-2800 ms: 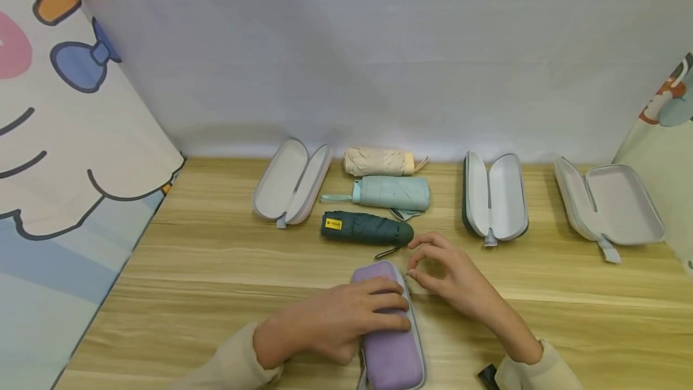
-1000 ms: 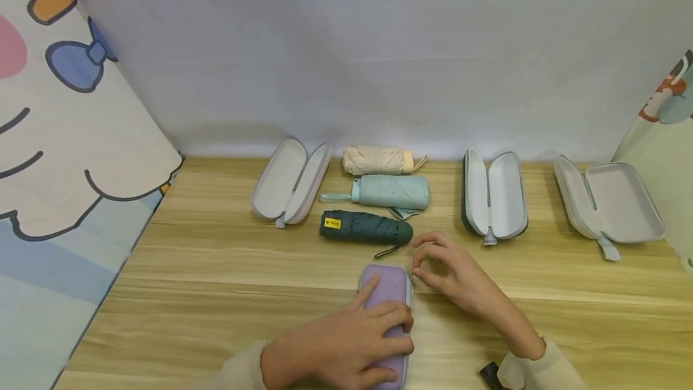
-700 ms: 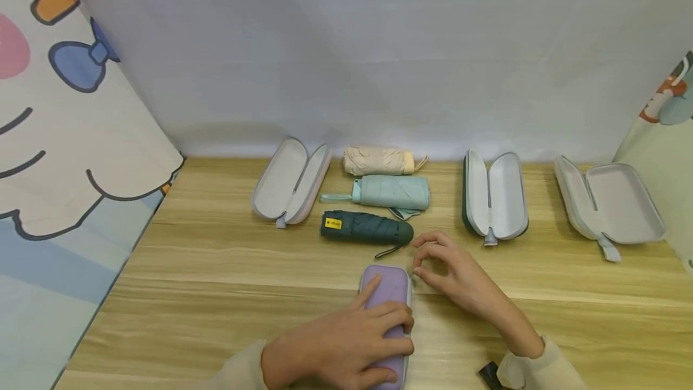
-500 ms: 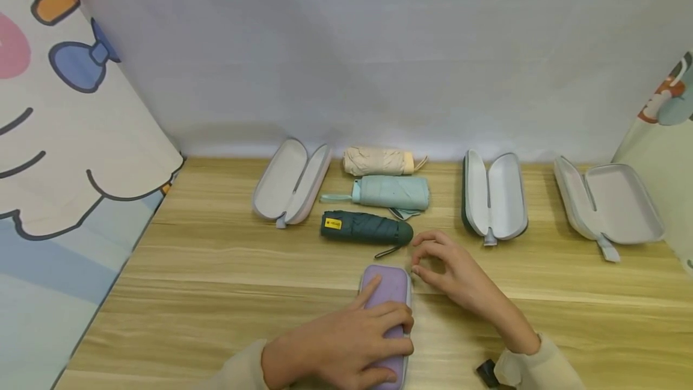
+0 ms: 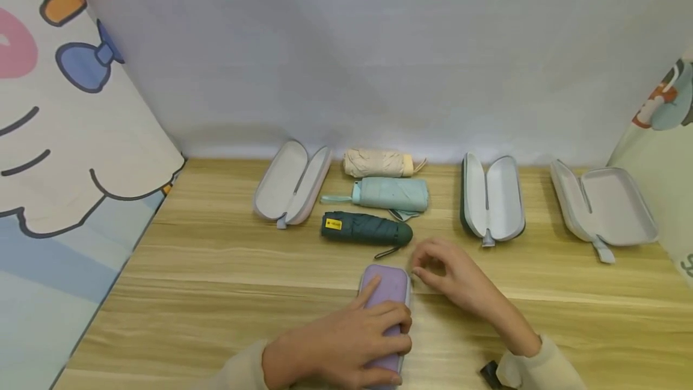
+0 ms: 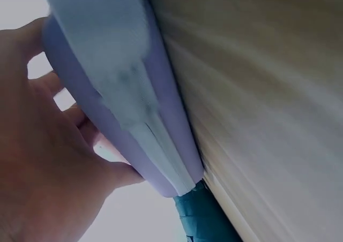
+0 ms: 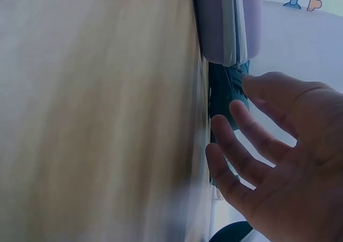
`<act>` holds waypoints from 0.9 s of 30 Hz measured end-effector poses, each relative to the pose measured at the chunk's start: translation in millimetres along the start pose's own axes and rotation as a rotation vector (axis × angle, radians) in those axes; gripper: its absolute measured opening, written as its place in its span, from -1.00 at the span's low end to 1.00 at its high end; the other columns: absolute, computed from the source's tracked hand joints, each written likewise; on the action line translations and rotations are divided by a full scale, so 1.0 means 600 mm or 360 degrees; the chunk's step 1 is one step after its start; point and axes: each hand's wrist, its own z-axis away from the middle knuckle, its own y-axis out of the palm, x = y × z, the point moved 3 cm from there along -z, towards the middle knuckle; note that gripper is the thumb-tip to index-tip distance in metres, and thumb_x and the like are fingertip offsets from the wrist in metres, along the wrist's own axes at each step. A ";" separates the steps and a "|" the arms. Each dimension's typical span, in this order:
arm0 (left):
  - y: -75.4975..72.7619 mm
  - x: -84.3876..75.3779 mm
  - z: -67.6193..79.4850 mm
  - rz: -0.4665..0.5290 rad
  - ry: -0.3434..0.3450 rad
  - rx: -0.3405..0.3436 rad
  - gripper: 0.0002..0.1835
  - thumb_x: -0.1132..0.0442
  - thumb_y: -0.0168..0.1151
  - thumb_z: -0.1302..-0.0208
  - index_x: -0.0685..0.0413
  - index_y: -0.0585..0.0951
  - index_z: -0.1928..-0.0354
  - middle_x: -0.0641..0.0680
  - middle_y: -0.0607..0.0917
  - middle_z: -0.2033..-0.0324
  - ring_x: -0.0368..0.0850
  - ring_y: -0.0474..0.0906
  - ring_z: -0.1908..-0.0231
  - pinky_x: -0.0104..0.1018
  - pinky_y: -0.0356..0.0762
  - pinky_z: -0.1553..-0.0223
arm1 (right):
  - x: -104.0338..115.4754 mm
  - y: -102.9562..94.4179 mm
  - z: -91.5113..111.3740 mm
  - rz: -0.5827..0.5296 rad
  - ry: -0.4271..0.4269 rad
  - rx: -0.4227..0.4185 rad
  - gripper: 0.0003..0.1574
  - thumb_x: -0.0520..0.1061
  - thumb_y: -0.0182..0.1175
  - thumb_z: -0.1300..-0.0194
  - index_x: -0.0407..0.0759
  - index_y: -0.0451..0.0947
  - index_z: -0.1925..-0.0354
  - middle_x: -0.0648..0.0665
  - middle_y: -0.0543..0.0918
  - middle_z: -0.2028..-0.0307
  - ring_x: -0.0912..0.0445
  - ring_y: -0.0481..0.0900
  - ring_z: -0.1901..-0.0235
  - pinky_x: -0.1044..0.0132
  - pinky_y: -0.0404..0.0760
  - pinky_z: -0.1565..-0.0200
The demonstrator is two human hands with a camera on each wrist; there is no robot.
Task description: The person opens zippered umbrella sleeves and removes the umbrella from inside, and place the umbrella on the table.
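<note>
A purple zippered case (image 5: pixel 391 284) lies closed near the front middle of the table. My left hand (image 5: pixel 338 342) grips it from above, fingers curled over its right edge and thumb on the near side. In the left wrist view the case (image 6: pixel 69 70) shows a pale grey band along its side. At the far right corner, my right hand (image 5: pixel 460 281) pinches the small zipper pull (image 7: pixel 239 69) between thumb and index finger. Its other fingers are spread in the right wrist view. Just beyond the case lies a folded dark green umbrella (image 5: pixel 365 229).
Behind the dark umbrella lie a mint umbrella (image 5: pixel 392 192) and a beige umbrella (image 5: pixel 373 162). Opened cases stand around them: a pink one (image 5: pixel 281 188) left, a dark green one (image 5: pixel 503 197) and a pale one (image 5: pixel 619 203) right. A black object (image 5: pixel 489 373) is by the right sleeve.
Over the earlier frames the case turned from slanted to nearly straight, and the left hand shifted nearer along it. The right hand moved slightly right. Lately its raised fingers dropped a little.
</note>
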 end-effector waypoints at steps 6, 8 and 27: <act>-0.002 -0.008 0.007 -0.0068 -0.0043 0.0001 -0.72 -0.22 0.12 -0.52 -0.23 0.47 0.08 -0.12 0.46 -0.15 -0.20 0.34 -0.35 0.41 0.22 -0.45 | 0.005 -0.004 0.010 0.0065 0.0043 0.0025 -0.77 -0.27 0.39 -0.34 0.10 0.64 0.30 0.05 0.72 0.24 0.19 0.62 0.15 0.22 0.62 0.02; -0.005 -0.011 0.010 -0.0096 -0.0050 0.0004 -0.73 -0.21 0.13 -0.52 -0.23 0.48 0.08 -0.12 0.46 -0.16 -0.20 0.34 -0.36 0.38 0.25 -0.45 | 0.008 -0.005 0.013 0.0103 0.0075 0.0047 -0.78 -0.26 0.39 -0.33 0.09 0.64 0.30 0.08 0.71 0.26 0.18 0.62 0.17 0.23 0.63 0.04; -0.027 -0.013 0.051 -0.0210 -0.0370 -0.0125 -0.55 -0.05 0.35 -0.33 -0.17 0.53 -0.20 0.10 0.45 -0.32 0.05 0.38 -0.36 0.04 0.50 -0.32 | 0.028 -0.020 0.042 0.0317 0.0151 0.0124 -0.76 -0.24 0.41 -0.19 0.10 0.60 0.35 0.27 0.59 0.37 0.27 0.57 0.28 0.28 0.60 0.16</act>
